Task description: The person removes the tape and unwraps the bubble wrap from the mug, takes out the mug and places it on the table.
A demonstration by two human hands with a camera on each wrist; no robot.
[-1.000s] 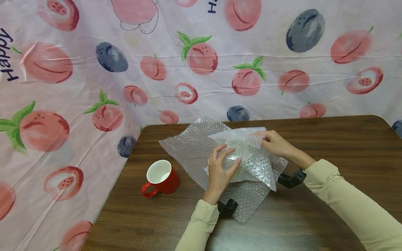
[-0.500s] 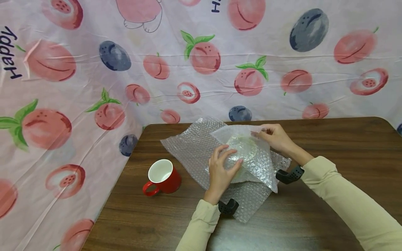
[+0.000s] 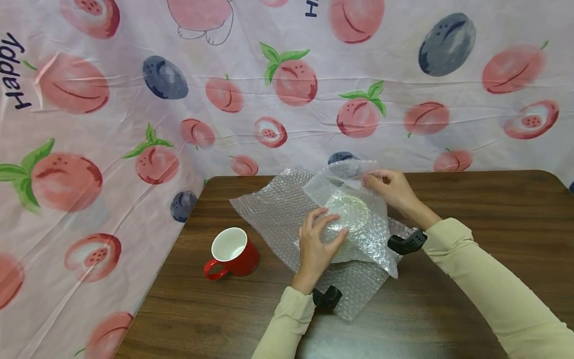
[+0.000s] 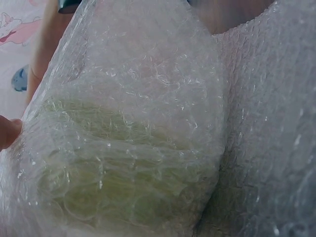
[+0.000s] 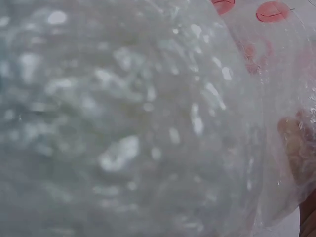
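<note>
A pale green thing with a round rim (image 3: 356, 209) sits inside clear bubble wrap (image 3: 280, 209) on the table; its exact kind is hidden by the wrap. My left hand (image 3: 314, 249) rests against the bundle's near left side, fingers spread and lightly bent. At the far right of the bundle my right hand (image 3: 392, 190) pinches the wrap's upper edge between thumb and fingers and holds it raised. In the left wrist view the green thing (image 4: 123, 187) shows through layers of bubbles. Through the film in the right wrist view I see fingertips (image 5: 294, 145) gripping it.
A red mug (image 3: 244, 257), white inside, stands upright left of the wrap with its handle toward the front left. The brown wooden table (image 3: 484, 214) extends to the right. Behind it hangs a fruit-print cloth (image 3: 305, 129).
My right hand has lifted the wrap's edge up and back from the bundle, so the round rim shows more plainly. My left hand has stayed in place on the bundle.
</note>
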